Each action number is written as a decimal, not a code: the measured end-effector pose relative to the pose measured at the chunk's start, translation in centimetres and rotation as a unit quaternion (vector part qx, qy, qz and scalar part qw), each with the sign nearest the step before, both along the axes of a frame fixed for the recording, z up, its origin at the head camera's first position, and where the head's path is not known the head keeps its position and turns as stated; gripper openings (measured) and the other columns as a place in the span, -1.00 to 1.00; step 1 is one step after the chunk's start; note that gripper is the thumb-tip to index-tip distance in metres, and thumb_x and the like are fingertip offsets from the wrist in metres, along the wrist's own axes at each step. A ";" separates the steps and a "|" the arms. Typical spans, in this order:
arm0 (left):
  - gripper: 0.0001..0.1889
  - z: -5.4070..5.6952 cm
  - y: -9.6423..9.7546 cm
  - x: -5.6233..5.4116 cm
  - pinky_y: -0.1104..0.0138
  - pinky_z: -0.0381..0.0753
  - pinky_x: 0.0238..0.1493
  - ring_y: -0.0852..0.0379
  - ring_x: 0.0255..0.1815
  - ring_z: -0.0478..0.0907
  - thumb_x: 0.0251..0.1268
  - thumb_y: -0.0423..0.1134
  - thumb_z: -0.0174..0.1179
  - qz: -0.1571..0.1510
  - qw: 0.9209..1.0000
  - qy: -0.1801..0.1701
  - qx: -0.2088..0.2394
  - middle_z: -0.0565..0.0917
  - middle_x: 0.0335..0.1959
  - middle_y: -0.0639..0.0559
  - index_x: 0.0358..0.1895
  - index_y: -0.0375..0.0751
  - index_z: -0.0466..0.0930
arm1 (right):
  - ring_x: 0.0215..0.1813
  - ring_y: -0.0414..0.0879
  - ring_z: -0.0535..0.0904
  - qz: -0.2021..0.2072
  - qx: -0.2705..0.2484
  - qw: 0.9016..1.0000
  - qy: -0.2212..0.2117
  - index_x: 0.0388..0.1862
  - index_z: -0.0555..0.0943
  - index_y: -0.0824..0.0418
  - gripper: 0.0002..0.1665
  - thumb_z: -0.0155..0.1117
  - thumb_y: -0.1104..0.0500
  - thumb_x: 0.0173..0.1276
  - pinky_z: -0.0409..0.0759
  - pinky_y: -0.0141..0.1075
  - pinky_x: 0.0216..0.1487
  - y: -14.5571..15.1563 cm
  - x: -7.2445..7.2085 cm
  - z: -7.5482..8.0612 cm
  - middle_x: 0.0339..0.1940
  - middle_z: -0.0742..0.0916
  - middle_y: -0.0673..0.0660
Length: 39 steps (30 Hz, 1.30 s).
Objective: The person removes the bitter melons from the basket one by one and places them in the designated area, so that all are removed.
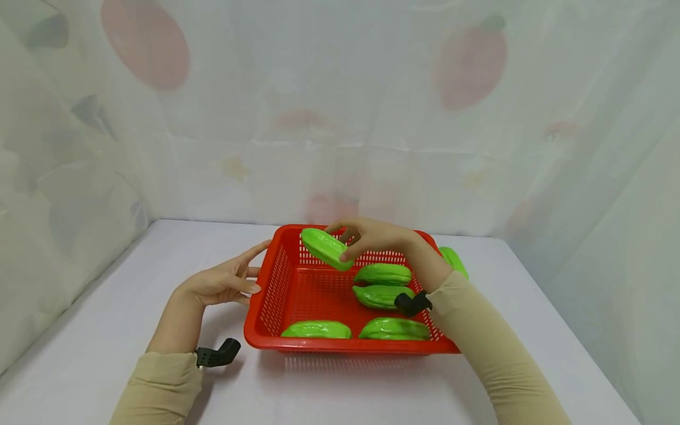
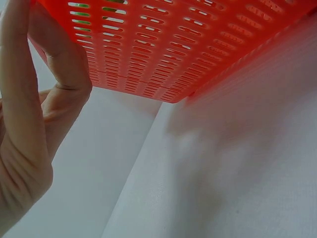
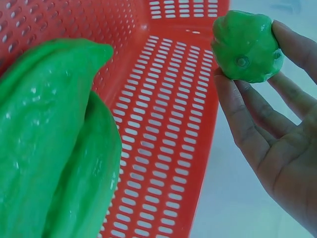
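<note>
A red perforated plastic basket (image 1: pixel 353 347) stands tilted on the table. My left hand (image 1: pixel 223 282) grips its left rim, thumb on the near side; its fingers (image 2: pixel 69 64) show beside the perforated wall (image 2: pixel 148 74) in the left wrist view. Above the basket's far left part, my right hand (image 1: pixel 369 236) pinches a light green bitter melon (image 1: pixel 325 248) between thumb and fingers. The right wrist view shows that melon (image 3: pixel 247 47) end-on. Inside the basket lie several more bitter melons, two side by side on the right (image 1: pixel 383 274) and two along the near wall (image 1: pixel 317 329).
Another bitter melon (image 1: pixel 453 261) lies beyond the basket's right rim, partly hidden by it. A white-covered table (image 1: pixel 133 283) bears everything. Pale printed curtains (image 1: pixel 340 147) hang behind and at both sides. A black camera mount sits on each wrist.
</note>
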<state>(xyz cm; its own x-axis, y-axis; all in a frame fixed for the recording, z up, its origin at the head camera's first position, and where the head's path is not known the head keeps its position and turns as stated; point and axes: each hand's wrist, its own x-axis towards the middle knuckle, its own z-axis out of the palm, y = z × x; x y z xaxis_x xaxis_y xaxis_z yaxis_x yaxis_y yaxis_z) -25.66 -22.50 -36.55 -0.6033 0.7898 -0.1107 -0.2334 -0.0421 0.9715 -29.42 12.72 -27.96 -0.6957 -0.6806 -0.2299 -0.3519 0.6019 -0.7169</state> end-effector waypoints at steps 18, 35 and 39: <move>0.07 0.2 0.1 -0.1 0.08 0.76 -0.07 0.08 -0.07 0.74 0.36 -0.51 0.08 -0.004 1.000 0.006 -0.001 0.49 0.26 -0.17 0.58 0.15 -0.59 | 0.32 0.11 0.53 -0.025 -0.058 0.998 0.006 0.45 0.33 -0.09 -0.22 0.38 0.17 0.28 0.62 -0.13 0.19 3.2 -0.6 1.6 0.22 0.63 0.22; 0.07 0.0 -0.1 -0.1 0.06 0.76 -0.07 0.06 -0.04 0.73 0.36 -0.51 0.08 0.005 1.000 0.003 -0.008 0.46 0.29 -0.18 0.58 0.19 -0.55 | 0.21 0.04 0.60 -0.080 -0.096 0.992 0.026 0.45 0.34 -0.05 -0.29 0.32 0.16 0.34 0.65 -0.12 0.19 7.7 -0.9 3.4 0.18 0.65 0.23; 0.07 0.0 0.0 0.0 0.07 0.76 -0.07 0.06 -0.04 0.73 0.35 -0.51 0.09 0.006 1.000 0.005 -0.011 0.45 0.29 -0.18 0.58 0.19 -0.55 | 0.12 0.00 0.64 -0.092 -0.114 0.989 0.026 0.45 0.33 -0.02 -0.29 0.30 0.20 0.35 0.66 -0.17 0.16 8.8 -1.0 3.5 0.15 0.66 0.24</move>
